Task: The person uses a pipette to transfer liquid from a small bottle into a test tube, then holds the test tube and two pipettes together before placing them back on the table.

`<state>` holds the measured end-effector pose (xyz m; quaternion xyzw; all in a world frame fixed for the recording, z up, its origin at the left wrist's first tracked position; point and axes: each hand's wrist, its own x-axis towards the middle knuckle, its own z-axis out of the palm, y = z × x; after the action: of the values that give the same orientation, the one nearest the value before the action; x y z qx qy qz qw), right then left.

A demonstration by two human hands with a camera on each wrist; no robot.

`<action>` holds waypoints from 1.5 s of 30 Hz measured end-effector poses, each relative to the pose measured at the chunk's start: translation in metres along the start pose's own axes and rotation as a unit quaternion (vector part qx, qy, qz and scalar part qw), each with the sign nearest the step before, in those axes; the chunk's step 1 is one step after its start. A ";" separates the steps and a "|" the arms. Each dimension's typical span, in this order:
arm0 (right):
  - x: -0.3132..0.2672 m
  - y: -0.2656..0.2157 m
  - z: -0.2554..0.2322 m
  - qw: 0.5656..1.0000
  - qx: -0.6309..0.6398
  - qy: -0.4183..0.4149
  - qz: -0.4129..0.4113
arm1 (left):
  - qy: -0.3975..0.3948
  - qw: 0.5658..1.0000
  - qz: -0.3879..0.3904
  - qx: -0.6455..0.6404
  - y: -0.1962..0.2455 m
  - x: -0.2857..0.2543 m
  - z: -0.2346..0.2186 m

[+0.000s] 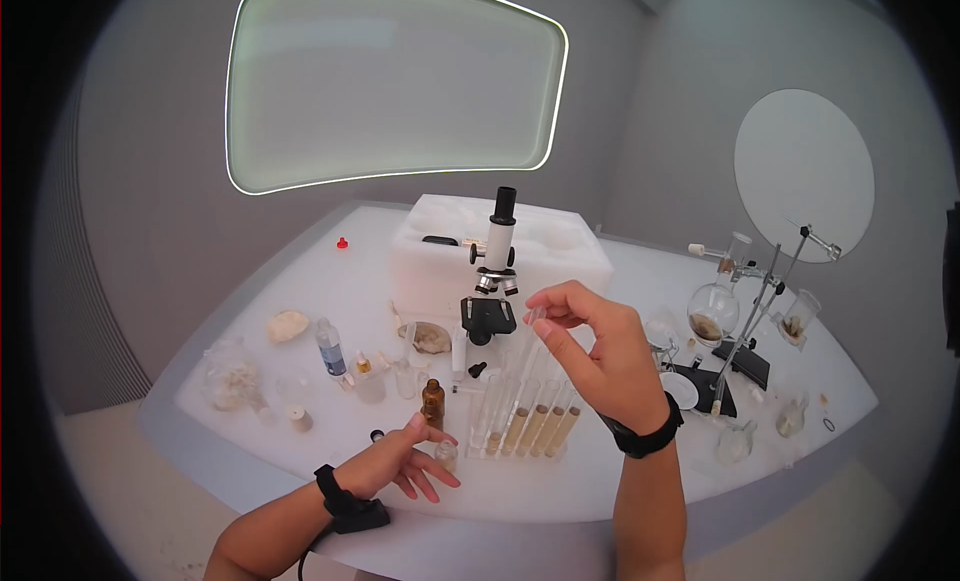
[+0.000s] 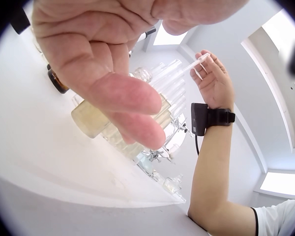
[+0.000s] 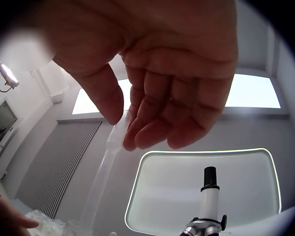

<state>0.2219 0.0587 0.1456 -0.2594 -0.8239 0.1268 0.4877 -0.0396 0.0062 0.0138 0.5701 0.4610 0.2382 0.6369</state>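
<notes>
My right hand [image 1: 600, 356] is raised over a row of test tubes [image 1: 540, 431]. Between its thumb and fingertips it pinches the top of a clear plastic dropper [image 3: 110, 142], whose thin stem points down toward the tubes. Several tubes hold brownish liquid; others look clear. My left hand [image 1: 405, 463] hovers low over the table with fingers loosely spread. Close by its fingertips stands a small clear glass bottle [image 1: 446, 455]; yellowish liquid in this bottle [image 2: 88, 119] shows in the left wrist view, partly hidden by fingers. Just behind is an amber bottle [image 1: 432, 403].
A microscope [image 1: 495, 266] stands behind the tubes, before a white foam box [image 1: 430, 266]. On the right are a round flask [image 1: 712, 314] on a metal stand and several glass vessels. A plastic bottle [image 1: 330, 346] and a bag [image 1: 232, 373] sit on the left.
</notes>
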 end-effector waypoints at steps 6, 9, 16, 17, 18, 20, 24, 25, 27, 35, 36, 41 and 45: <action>-0.004 0.012 0.008 0.991 -0.106 -0.082 0.005 | 0.002 1.000 -0.008 -0.006 -0.001 0.000 0.000; -0.006 0.016 0.011 0.986 -0.127 -0.109 -0.022 | 0.001 1.000 -0.005 -0.005 -0.002 0.001 -0.001; -0.008 0.015 0.013 0.974 -0.162 -0.160 -0.008 | 0.003 1.000 0.000 -0.010 -0.003 0.002 -0.001; -0.008 0.015 0.013 0.970 -0.168 -0.173 -0.001 | 0.004 1.000 0.001 -0.012 -0.004 0.002 -0.001; -0.009 0.016 0.014 0.970 -0.168 -0.174 -0.001 | 0.003 1.000 0.000 -0.013 -0.004 0.002 -0.002; -0.010 0.016 0.017 0.968 -0.177 -0.181 0.004 | 0.001 1.000 -0.004 -0.010 -0.004 0.002 -0.002; -0.011 0.015 0.018 0.964 -0.184 -0.191 0.011 | 0.001 1.000 0.001 -0.011 -0.004 0.002 -0.002; -0.011 0.015 0.017 0.962 -0.196 -0.192 0.007 | 0.004 1.000 0.001 -0.010 -0.004 0.002 -0.001; -0.010 0.015 0.017 0.959 -0.207 -0.191 0.004 | 0.006 1.000 0.000 -0.008 -0.004 0.003 -0.001; -0.011 0.017 0.021 0.961 -0.214 -0.171 -0.026 | 0.004 1.000 -0.003 -0.012 -0.004 0.003 -0.002; -0.011 0.016 0.022 0.961 -0.214 -0.171 -0.026 | 0.004 1.000 -0.002 -0.012 -0.004 0.003 -0.002; -0.012 0.016 0.022 0.959 -0.222 -0.170 -0.035 | 0.005 1.000 -0.007 -0.012 -0.004 0.004 -0.002; -0.011 0.011 0.020 0.957 -0.225 -0.184 -0.015 | 0.005 1.000 -0.004 -0.012 -0.003 0.003 -0.001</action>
<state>0.2123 0.0629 0.1225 -0.3219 -0.9106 -0.0236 0.2583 -0.0401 0.0086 0.0099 0.5593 0.4630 0.2443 0.6427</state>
